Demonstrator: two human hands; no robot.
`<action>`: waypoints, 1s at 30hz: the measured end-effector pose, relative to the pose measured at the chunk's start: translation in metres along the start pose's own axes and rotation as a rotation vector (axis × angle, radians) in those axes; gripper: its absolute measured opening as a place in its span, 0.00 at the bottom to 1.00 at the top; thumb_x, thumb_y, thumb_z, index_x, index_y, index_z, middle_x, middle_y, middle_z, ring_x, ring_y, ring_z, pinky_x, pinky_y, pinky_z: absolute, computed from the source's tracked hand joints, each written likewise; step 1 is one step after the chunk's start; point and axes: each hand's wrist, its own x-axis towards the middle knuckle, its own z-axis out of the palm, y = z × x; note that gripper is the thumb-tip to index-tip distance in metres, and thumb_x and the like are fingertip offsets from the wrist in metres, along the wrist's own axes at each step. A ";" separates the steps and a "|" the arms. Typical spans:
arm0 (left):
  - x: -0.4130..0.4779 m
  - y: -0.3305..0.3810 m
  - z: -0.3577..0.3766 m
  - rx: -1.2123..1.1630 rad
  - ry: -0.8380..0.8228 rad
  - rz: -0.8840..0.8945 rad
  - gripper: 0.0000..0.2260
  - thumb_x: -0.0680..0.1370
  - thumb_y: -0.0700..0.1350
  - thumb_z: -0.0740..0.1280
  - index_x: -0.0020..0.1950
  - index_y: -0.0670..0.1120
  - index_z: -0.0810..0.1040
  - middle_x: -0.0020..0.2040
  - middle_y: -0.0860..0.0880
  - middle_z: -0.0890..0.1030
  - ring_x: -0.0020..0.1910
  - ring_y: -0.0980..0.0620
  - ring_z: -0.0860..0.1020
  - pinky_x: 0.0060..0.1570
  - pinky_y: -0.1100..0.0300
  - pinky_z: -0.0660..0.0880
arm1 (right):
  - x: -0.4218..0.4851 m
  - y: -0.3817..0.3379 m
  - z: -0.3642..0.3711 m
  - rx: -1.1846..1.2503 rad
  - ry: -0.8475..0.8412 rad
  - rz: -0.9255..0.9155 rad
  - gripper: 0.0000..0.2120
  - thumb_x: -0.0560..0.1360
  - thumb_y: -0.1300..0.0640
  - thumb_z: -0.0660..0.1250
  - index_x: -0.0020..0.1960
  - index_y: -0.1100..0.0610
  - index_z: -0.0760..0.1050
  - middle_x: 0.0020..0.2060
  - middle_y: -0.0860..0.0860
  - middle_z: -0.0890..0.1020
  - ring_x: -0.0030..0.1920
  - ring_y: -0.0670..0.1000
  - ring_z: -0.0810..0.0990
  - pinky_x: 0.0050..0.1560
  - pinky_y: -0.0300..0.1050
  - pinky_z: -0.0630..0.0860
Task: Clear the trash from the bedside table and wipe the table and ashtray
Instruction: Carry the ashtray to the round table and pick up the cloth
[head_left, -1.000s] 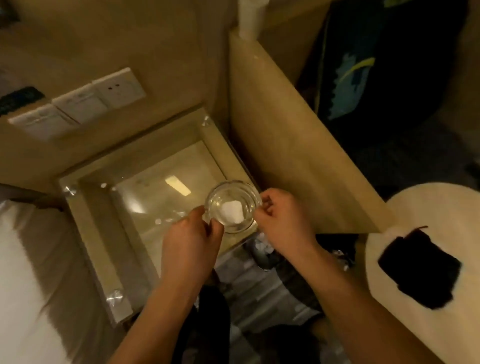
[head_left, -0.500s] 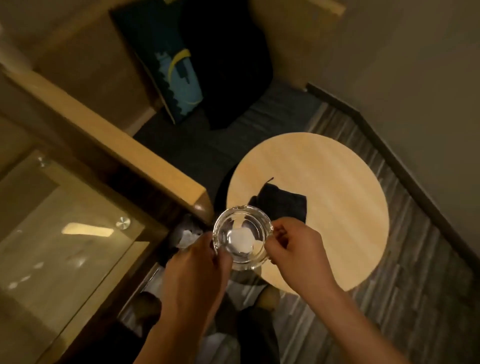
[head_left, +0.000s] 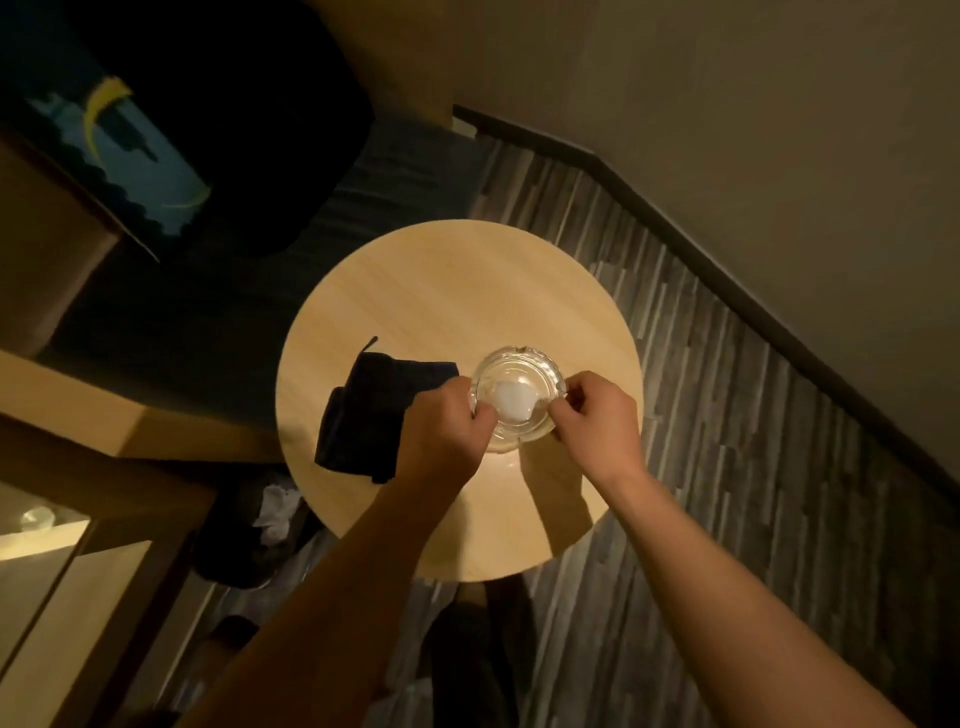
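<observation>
Since a second ago the glass ashtray (head_left: 519, 397) has gone from over the glass-topped bedside table (head_left: 47, 577) to the round wooden surface (head_left: 467, 291), toward its right half. Left to right: a dark cloth (head_left: 369, 415) lies by the left edge; the left hand (head_left: 447, 431) pinches the ashtray's left rim; a white wad (head_left: 514, 402) sits inside; the right hand (head_left: 597, 421) pinches the right rim.
</observation>
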 end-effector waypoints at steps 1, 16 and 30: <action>0.006 -0.001 0.008 -0.003 0.012 0.000 0.14 0.76 0.40 0.67 0.34 0.46 0.66 0.25 0.56 0.64 0.21 0.56 0.63 0.23 0.67 0.58 | 0.007 0.005 0.003 -0.007 -0.004 0.003 0.03 0.74 0.60 0.68 0.41 0.58 0.77 0.33 0.54 0.82 0.37 0.58 0.81 0.39 0.53 0.78; 0.046 -0.029 0.057 0.262 -0.046 -0.114 0.05 0.78 0.37 0.66 0.45 0.36 0.78 0.36 0.41 0.78 0.25 0.54 0.64 0.27 0.63 0.58 | 0.043 0.033 0.026 0.008 -0.034 0.059 0.04 0.74 0.63 0.66 0.43 0.64 0.76 0.37 0.57 0.80 0.38 0.57 0.74 0.37 0.50 0.68; 0.028 -0.040 0.021 0.165 0.072 -0.092 0.09 0.79 0.49 0.68 0.43 0.45 0.78 0.26 0.56 0.71 0.23 0.58 0.70 0.26 0.65 0.69 | 0.019 0.031 0.023 0.090 0.085 0.107 0.04 0.80 0.53 0.67 0.49 0.53 0.76 0.39 0.49 0.83 0.40 0.54 0.84 0.45 0.56 0.83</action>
